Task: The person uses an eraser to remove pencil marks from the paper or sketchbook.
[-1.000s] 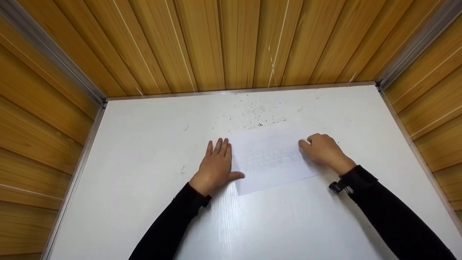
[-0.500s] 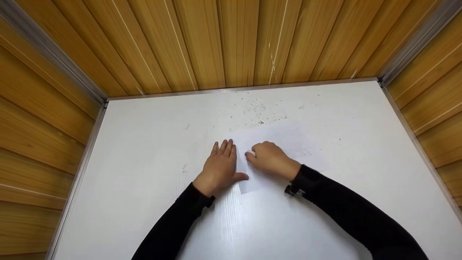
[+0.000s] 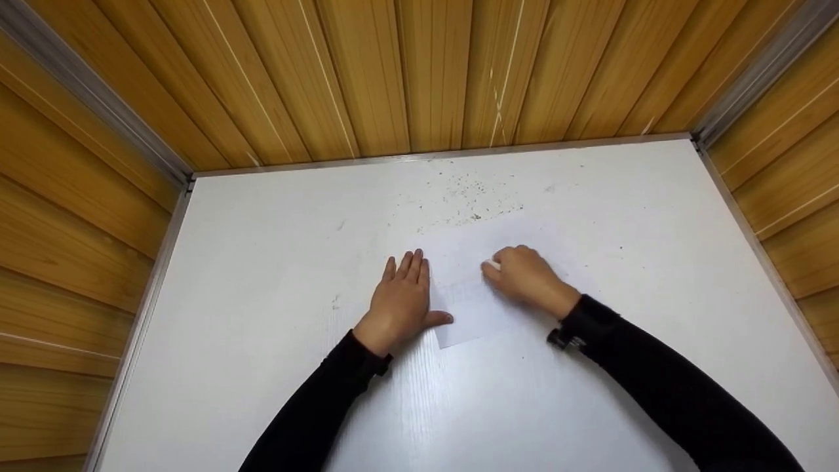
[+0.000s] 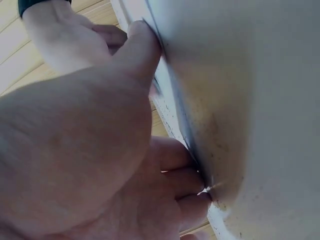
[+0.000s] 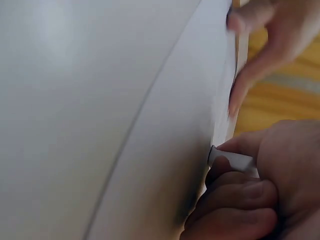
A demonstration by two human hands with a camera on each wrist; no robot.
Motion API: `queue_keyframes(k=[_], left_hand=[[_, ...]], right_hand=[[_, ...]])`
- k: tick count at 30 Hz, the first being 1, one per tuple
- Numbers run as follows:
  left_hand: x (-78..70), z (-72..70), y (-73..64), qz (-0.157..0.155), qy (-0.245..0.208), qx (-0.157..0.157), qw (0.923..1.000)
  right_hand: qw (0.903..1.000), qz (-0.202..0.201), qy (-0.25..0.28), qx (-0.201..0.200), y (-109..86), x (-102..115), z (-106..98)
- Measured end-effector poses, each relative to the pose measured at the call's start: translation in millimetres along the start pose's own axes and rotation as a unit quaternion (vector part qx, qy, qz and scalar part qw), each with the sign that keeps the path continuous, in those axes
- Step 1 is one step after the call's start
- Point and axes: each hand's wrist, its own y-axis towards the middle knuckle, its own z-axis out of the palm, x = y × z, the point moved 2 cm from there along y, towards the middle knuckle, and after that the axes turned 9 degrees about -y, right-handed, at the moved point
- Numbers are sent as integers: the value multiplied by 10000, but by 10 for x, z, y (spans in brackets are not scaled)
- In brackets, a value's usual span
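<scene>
On the white tabletop (image 3: pixel 262 262), the head view shows a paper sheet (image 3: pixel 464 292) beneath the right hand (image 3: pixel 526 274), which pinches a small white block (image 3: pixel 493 264). The left hand (image 3: pixel 400 297) lies straight-fingered at the sheet's left edge. Left wrist view: block indiscernible. Right wrist view: block end projects from the fingers (image 5: pixel 235 190) toward the sheet.

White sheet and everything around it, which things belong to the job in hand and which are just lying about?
Seemingly in the job:
white sheet
small white block, perhaps an eraser, pinched in the right hand
left hand, at the sheet's left edge

Just lying about:
dark specks, scattered on the table beyond the sheet
</scene>
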Motion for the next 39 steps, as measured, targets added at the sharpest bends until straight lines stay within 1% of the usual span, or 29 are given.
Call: queue_keyframes(k=[3, 5, 7, 8, 10, 12, 14, 17, 21, 26, 28, 30, 31, 33, 35, 37, 39], left_hand=[[-20, -6, -8, 26, -26, -26, 10000], [-27, -12, -11, 19, -10, -32, 10000], [-31, -14, -12, 6, 16, -63, 10000], [-31, -10, -12, -10, 16, -65, 10000], [-28, -10, -10, -36, -13, -61, 10000], [-21, -13, -6, -31, -30, -53, 10000], [-17, -12, 1, -29, -65, -43, 10000], [-13, 2, 2, -45, -46, -17, 10000], [-12, 4, 2, -59, -65, -84, 9999], [-17, 4, 1, 12, -286, -179, 9994], [-14, 9, 1, 63, -400, -246, 9989], [-11, 14, -2, 125, -452, -313, 9984], [-10, 14, -3, 147, -467, -334, 9982], [-5, 14, 0, 160, -433, -358, 9983], [-2, 11, 1, 124, -322, -332, 9989], [-1, 10, 1, 49, -212, -266, 9994], [-1, 15, -3, 3, -56, -211, 9998]], right_hand=[[9991, 421, 28, -12, -120, -518, -181], [9977, 673, -39, -22, -194, -799, -291], [9968, 790, -133, -47, -243, -975, -373], [9964, 832, -150, -35, -258, -1025, -400], [9964, 829, -166, -45, -267, -1054, -431], [9966, 779, -152, -203, -265, -1009, -435], [9966, 742, -82, -349, -257, -911, -422], [9976, 573, 32, -393, -229, -666, -342], [9998, 164, 73, -47, -142, -173, -214], [9986, -440, -214, 212, -45, 451, -40], [9971, -620, -300, 320, -26, 649, 40], [9957, -769, -371, 365, -8, 792, 128], [9953, -815, -386, 357, 3, 841, 160], [9953, -845, -393, 272, 20, 875, 203], [9959, -810, -398, 112, 36, 819, 214], [9973, -666, -312, 15, 41, 664, 184], [9991, -408, -132, 70, 18, 423, 124]])
